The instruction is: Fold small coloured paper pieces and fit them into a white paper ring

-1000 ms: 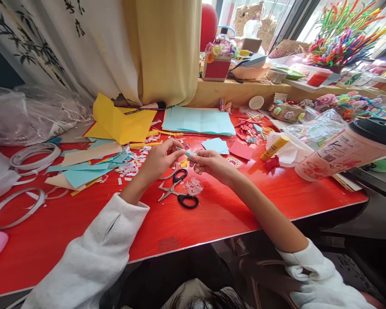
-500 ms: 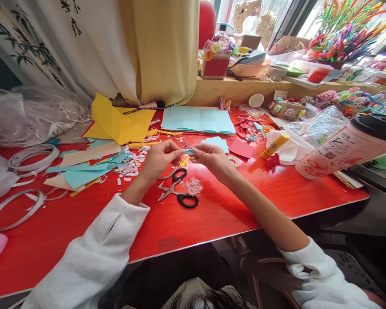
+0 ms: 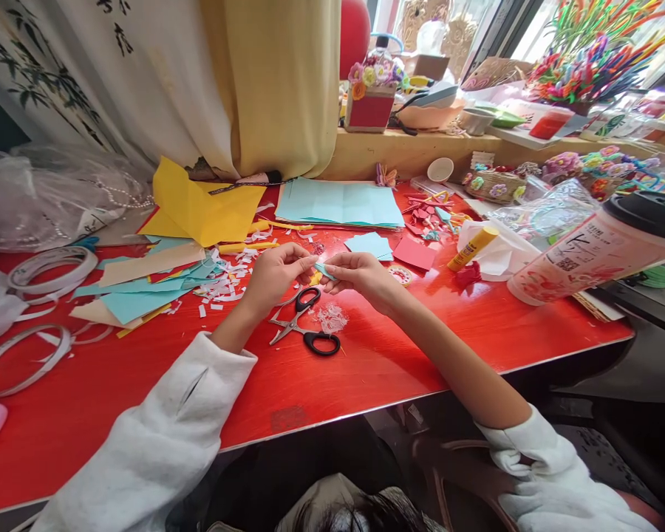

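Red tabletop (image 3: 399,369), littered with paper. Cup (image 3: 592,251) lies tipped at the right edge. Teal sheets (image 3: 340,203) rest at the far edge. Scissors (image 3: 304,325) lie open near the middle, just below both hands. Left hand (image 3: 277,273) and right hand (image 3: 360,275) each pinch one end of a strip (image 3: 324,270): small, narrow, pale teal paper (fold not discernible), held above the tabletop's middle.

Both forearms extend forward and converge above the table. Left hand (image 3: 277,272) and right hand (image 3: 361,275) meet fingertip to fingertip (thumb and forefinger pinched on each), wrists raised, white sleeves pushed back.
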{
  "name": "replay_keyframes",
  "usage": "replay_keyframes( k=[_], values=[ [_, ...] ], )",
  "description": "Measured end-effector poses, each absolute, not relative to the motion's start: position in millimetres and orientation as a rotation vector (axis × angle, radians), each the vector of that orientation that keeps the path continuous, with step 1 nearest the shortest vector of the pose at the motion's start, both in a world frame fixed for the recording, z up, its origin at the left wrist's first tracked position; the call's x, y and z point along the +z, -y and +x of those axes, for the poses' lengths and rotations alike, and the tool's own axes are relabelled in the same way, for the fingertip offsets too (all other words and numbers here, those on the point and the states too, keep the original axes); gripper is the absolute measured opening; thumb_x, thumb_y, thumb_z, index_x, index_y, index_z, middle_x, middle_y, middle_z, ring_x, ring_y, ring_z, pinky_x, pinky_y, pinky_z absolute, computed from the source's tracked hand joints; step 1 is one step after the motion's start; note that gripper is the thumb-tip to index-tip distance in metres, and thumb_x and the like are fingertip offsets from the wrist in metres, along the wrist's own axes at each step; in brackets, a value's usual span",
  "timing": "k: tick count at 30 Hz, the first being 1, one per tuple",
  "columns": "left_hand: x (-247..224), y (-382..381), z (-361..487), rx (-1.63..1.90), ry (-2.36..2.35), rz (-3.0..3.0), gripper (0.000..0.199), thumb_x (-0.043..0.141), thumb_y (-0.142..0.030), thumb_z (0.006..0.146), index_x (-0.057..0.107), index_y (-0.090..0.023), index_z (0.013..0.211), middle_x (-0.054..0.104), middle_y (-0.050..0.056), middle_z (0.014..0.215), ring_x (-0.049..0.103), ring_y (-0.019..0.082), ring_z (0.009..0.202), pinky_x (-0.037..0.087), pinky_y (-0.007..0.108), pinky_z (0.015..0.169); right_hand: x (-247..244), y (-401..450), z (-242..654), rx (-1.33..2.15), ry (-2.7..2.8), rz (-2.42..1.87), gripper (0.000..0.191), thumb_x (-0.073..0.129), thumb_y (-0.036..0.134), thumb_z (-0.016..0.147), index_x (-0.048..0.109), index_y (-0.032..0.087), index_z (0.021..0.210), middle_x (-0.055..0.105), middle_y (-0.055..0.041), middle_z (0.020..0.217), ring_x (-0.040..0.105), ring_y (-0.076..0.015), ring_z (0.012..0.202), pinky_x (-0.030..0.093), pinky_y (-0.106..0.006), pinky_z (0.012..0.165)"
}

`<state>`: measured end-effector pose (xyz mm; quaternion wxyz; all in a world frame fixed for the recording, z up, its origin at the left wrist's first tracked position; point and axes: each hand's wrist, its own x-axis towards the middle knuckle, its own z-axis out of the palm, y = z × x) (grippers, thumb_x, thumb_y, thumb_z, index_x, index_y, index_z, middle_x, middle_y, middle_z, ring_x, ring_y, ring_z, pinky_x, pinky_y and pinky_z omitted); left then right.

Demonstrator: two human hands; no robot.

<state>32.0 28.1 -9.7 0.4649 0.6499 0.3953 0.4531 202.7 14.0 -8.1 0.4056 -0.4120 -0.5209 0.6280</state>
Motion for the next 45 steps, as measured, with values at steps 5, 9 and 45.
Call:
replay_keyframes(
  k=[5, 9, 45],
  values=[
    [-7, -33, 26, 1.055, -0.964, 1.607, 0.020, 0.063, -0.032, 0.072, 0.059, -0.012, 0.074, 0.059, 0.001, 0.060, 0.056, 0.011, 0.052, 0.047, 0.026, 0.055, -7, -16, 211, 1.780, 1.357, -1.010, 0.016, 0.056, 0.023, 0.082, 0.064, 0.010, 0.084, 0.070, -0.0099, 0.077, 0.068, -0.0140, 0.070, 0.055, -0.024, 0.069],
    [-6, -35, 26, 1.033, -0.937, 1.550, 0.022, 0.065, -0.032, 0.070, 0.059, -0.012, 0.078, 0.060, 0.002, 0.066, 0.057, 0.012, 0.057, 0.048, 0.026, 0.058, -9, -17, 212, 1.789, 1.406, -0.979, 0.013, 0.058, 0.019, 0.081, 0.064, 0.010, 0.088, 0.070, -0.0099, 0.078, 0.068, -0.0145, 0.074, 0.055, -0.024, 0.073],
    [-8, -25, 33, 1.106, -0.983, 1.568, 0.029, 0.063, -0.038, 0.070, 0.050, -0.016, 0.056, 0.049, -0.003, 0.054, 0.048, 0.010, 0.054, 0.039, 0.024, 0.056, -8, -7, 197, 1.584, 1.627, -1.051, 0.028, 0.070, 0.036, 0.067, 0.063, 0.010, 0.073, 0.065, -0.0040, 0.064, 0.064, -0.0123, 0.061, 0.054, -0.025, 0.061]
  ],
)
